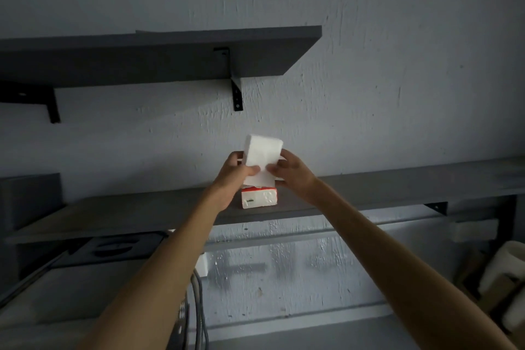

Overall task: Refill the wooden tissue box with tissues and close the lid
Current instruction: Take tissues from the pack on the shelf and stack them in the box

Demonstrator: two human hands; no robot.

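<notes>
Extracting the tissues from their retail pack is the step I judge to be in hand.

Head view:
- The tissue stack, a white block, is held up in front of the wall, above the lower shelf. Its lower end appears partly inside the pack wrapper, a white and red-orange sleeve whose base rests on, or just over, the shelf; I cannot tell whether it touches.
- The left hand is closed on the stack's left side, thumb across the front face. The right hand is closed on the right side, fingertips meeting the front face near the left thumb. Both hands are grasping the stack.
- Orientation: the stack's long axis runs roughly vertical, tilted slightly so the top leans toward the wall. Its broad face points toward me; the upper short end points at the upper shelf.
- The wooden tissue box is not in view, so I cannot report its lid position.

Next move, as I judge it: draw the stack fully clear of the wrapper, keeping both hands clamped so the sheets do not fan out. Then turn the long axis level to match the box opening before lowering it in.
</notes>
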